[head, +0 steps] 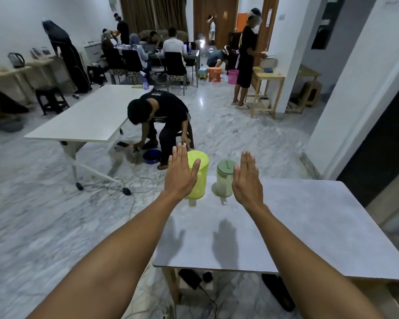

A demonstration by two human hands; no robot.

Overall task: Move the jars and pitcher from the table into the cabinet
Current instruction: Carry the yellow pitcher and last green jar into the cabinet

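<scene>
Head view: yellow pitcher (pixel 199 174) and green-lidded jar (pixel 225 180) stand upright

We see a grey marble floor (pixel 235 125), white walls (pixel 14 26), a long white table (pixel 88 116), brown curtains (pixel 152 12), black chairs (pixel 175 63), a small wooden table (pixel 266 77).

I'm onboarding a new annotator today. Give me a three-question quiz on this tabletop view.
1. True or false: the left hand grips the yellow-green pitcher.
2. Which container stands closer to the right hand: A) the yellow-green pitcher, B) the jar with the green lid?
3. Fill in: both containers stand at the grey table's ____ edge.

Key: 1 false, both hands are flat and open; 2 B; 3 far.
</scene>
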